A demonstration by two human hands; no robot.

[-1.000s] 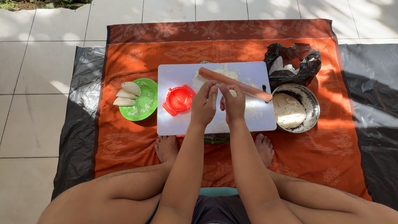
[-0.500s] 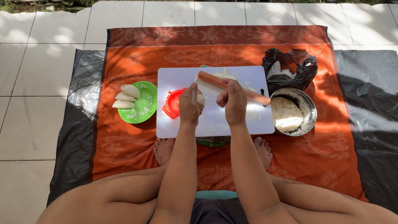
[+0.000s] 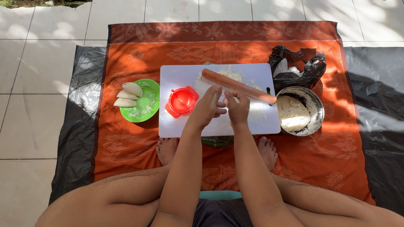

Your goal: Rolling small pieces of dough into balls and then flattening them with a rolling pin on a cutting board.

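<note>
Bright dappled sunlight falls from above; glare bleaches the white cutting board (image 3: 185,122), soft leaf shadows mottle the orange cloth (image 3: 126,138). Sharp focus throughout.

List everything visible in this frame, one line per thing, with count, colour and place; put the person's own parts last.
cutting board: 1, white, centre of the cloth
rolling pin: 1, brown, lying diagonally on the board
dumpling press: 1, red, left part of the board
plate: 1, green, left of the board
dumplings: 3, pale, on the plate's left side
bowl: 1, metal, right of the board, dough inside
bag: 1, black, behind the bowl
cloth: 1, orange patterned, over black sheeting
feet: 2, under the board's near edge
left hand: over the board
right hand: beside it, over the board
</note>
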